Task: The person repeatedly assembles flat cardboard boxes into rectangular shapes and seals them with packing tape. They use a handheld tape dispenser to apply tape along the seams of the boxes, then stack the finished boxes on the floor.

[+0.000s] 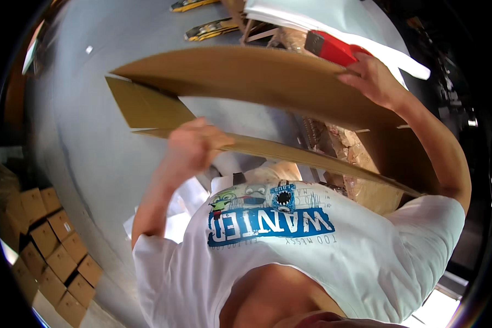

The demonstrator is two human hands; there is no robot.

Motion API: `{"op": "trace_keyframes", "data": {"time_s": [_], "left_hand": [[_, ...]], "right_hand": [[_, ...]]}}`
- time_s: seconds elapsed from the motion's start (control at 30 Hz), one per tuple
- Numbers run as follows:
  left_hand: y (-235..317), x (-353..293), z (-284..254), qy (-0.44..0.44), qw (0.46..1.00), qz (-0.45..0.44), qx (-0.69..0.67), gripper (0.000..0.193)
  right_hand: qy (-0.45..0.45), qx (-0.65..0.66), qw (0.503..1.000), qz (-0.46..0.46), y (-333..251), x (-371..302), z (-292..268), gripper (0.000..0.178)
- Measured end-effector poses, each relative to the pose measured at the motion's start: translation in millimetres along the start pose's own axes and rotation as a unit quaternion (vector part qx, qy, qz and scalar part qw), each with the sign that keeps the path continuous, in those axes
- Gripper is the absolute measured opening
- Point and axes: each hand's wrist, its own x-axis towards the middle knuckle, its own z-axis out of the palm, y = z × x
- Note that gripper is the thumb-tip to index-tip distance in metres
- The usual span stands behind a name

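A large brown cardboard box (246, 74), opened out into a frame with no bottom across it, spans the space in front of my chest. Its near wall is gripped along the upper edge by my left hand (195, 145), fingers closed over the cardboard and slightly blurred. My right hand (378, 82) is wrapped around a red tape dispenser (333, 48) with a grey end, held at the far wall's upper edge. Through the box's opening, the grey floor and some plastic-wrapped goods show. My right forearm hides part of the box's right end.
Several small closed cartons (60, 262) are stacked at the lower left. White sheeting (339, 16) covers a stand at the far right. Yellow-and-black objects (212, 29) lie on the floor at the far side. Plastic-wrapped goods (361, 164) stand beneath the box's right part.
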Motion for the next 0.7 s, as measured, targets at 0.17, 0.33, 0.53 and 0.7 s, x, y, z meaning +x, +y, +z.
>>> {"op": "trace_keyframes", "data": {"time_s": [0.17,0.33,0.53,0.7], "left_hand": [[-28.9,-105.1,-8.0,-0.087,0.965,-0.222,0.11,0.015],[-32.8,-214.4,-52.1,-0.081,0.891,-0.42,0.153,0.015],[-44.0,-255.8,-25.3,-0.086,0.8,-0.562,0.19,0.019],[-108.3,-306.8,34.2,-0.128,0.784,-0.576,0.195,0.023]], "right_hand": [[0.035,0.144,0.987,-0.064,61.4,110.7,79.0,0.038],[0.08,0.027,0.994,-0.073,53.9,217.6,123.6,0.035],[0.06,-0.114,0.972,-0.196,23.3,329.2,224.0,0.027],[0.026,-0.099,0.975,-0.199,-26.6,383.2,293.0,0.025]]}}
